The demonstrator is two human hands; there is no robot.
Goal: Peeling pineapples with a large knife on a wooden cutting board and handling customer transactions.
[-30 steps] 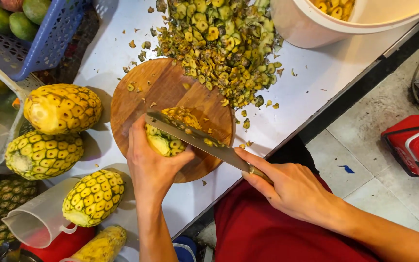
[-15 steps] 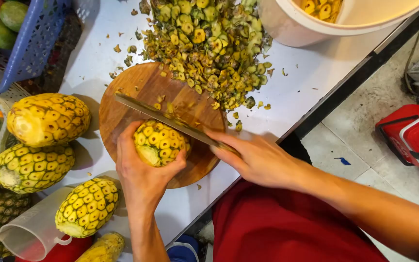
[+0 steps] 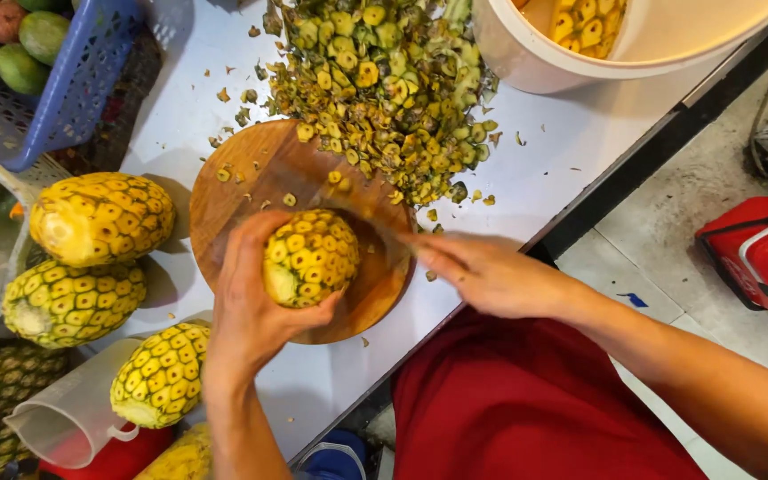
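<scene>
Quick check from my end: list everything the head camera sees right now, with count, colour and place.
peeled pineapple: one, yellow, on the board, gripped by the left hand
cutting board: one, round, brown wood, table centre
knife: one, motion-blurred, over the board
peel scraps: one heap, green-yellow, behind the board
peeled pineapples: four more, yellow, left of the board
bucket: one, white, top right, yellow pieces inside
basket: one, blue, top left, green fruit inside
jug: one, clear plastic, bottom left
crate: one, red, on the floor at right
left hand: on the pineapple
right hand: holding the knife
</scene>
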